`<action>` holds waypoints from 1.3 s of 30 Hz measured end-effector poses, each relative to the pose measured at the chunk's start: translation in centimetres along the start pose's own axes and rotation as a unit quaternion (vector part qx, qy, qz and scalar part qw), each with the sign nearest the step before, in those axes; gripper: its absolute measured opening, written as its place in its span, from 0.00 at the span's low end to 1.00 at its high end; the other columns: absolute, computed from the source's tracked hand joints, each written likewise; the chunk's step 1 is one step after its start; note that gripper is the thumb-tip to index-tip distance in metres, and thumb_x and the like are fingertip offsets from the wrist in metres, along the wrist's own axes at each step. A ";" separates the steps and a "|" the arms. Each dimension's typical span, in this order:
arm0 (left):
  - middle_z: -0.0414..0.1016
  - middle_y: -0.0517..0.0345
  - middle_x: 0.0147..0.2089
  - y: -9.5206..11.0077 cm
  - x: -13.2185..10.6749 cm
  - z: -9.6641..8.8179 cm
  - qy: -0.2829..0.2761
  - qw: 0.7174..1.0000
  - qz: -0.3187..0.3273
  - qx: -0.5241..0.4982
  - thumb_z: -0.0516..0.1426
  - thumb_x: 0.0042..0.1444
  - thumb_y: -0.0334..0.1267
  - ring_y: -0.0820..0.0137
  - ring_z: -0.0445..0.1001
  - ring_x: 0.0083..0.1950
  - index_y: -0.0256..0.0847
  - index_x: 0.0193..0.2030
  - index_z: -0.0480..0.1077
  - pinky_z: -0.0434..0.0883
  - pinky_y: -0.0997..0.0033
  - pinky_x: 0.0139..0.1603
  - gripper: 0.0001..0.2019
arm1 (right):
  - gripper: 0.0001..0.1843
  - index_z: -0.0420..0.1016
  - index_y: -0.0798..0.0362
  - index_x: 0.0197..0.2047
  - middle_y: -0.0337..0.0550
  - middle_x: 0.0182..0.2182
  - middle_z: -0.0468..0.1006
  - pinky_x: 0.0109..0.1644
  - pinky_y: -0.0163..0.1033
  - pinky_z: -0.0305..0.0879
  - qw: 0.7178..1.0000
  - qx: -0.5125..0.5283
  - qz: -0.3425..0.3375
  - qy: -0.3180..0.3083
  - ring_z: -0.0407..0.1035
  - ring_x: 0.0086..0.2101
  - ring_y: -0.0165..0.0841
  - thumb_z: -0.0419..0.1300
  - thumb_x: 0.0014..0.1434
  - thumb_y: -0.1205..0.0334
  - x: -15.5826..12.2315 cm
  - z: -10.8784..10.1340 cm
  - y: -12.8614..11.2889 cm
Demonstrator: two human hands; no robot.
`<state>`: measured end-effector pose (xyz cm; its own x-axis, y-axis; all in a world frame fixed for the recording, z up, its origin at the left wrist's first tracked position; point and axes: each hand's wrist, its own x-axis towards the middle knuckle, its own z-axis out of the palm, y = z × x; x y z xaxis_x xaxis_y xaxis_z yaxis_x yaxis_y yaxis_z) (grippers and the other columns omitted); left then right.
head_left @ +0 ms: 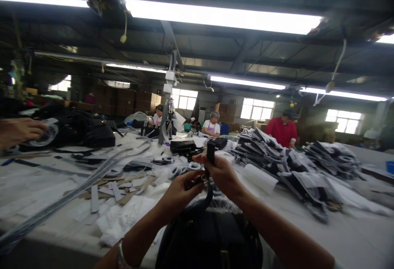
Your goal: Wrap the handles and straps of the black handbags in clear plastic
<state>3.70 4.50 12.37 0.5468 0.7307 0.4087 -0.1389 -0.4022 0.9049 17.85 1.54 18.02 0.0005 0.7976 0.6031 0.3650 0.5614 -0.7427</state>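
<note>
A black bag (212,236) stands upright right in front of me at the table's near edge, with metal fittings on its front. Above it, my right hand (223,174) is closed round a black strap (210,154), whose end sticks up past the fingers. Close beside, my left hand (184,185) pinches a metal buckle (195,182) on the same strap. Below the hands the strap curves down toward the bag's top. Fingers partly hide the buckle, so how the strap passes through it cannot be made out.
Long plastic-wrapped straps (101,170) cross the table on the left, beside cardboard strips (95,199) and crumpled white paper (126,219). Wrapped black parts (277,158) are heaped at right. Another person's hand (21,131) reaches in at left, near black bags (98,133). Co-workers sit or stand beyond.
</note>
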 end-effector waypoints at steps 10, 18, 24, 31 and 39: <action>0.74 0.59 0.25 -0.8 -0.3 0.1 -0.041 0.990 -0.091 0.104 0.61 0.51 0.41 0.67 0.74 0.27 0.34 0.48 0.76 0.65 0.74 0.26 0.19 | 0.12 0.77 0.50 0.33 0.37 0.37 0.84 0.58 0.41 0.69 0.846 0.396 -0.079 0.347 0.76 0.46 0.29 0.55 0.67 0.60 1.1 -11.9 -2.2; 0.83 0.50 0.39 -0.9 -0.6 1.3 0.044 0.974 -0.001 0.222 0.60 0.52 0.41 0.56 0.80 0.40 0.39 0.48 0.77 0.71 0.64 0.43 0.18 | 0.18 0.77 0.45 0.49 0.43 0.57 0.74 0.61 0.51 0.63 0.934 0.313 0.150 0.090 0.62 0.60 0.42 0.64 0.59 0.47 -6.3 -7.6 1.5; 0.79 0.45 0.52 -1.5 -0.8 1.3 0.076 0.961 0.010 0.267 0.60 0.51 0.40 0.51 0.75 0.54 0.39 0.51 0.77 0.66 0.55 0.57 0.20 | 0.22 0.75 0.53 0.52 0.48 0.46 0.80 0.57 0.49 0.65 0.936 0.268 0.225 0.029 0.74 0.48 0.41 0.67 0.57 0.51 -8.3 -6.3 1.7; 0.79 0.45 0.53 -2.3 -0.9 1.5 0.056 0.960 0.024 0.274 0.59 0.53 0.41 0.51 0.75 0.55 0.38 0.52 0.76 0.67 0.55 0.57 0.20 | 0.23 0.78 0.53 0.47 0.45 0.41 0.82 0.54 0.47 0.67 0.937 0.280 0.205 0.038 0.76 0.45 0.41 0.73 0.48 0.55 -8.5 -5.7 2.0; 0.82 0.51 0.41 -1.2 -1.1 1.0 -0.008 0.984 0.011 0.178 0.58 0.56 0.49 0.63 0.79 0.32 0.38 0.56 0.74 0.72 0.67 0.38 0.24 | 0.23 0.78 0.55 0.47 0.49 0.42 0.82 0.51 0.49 0.71 0.951 0.230 0.202 0.035 0.77 0.45 0.44 0.71 0.51 0.51 -8.5 -5.7 2.5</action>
<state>4.11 3.58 10.70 0.5600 0.7117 0.4242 0.1452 -0.5884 0.7954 24.05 -5.12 12.67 0.1223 0.9614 0.2466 -0.1251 0.2614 -0.9571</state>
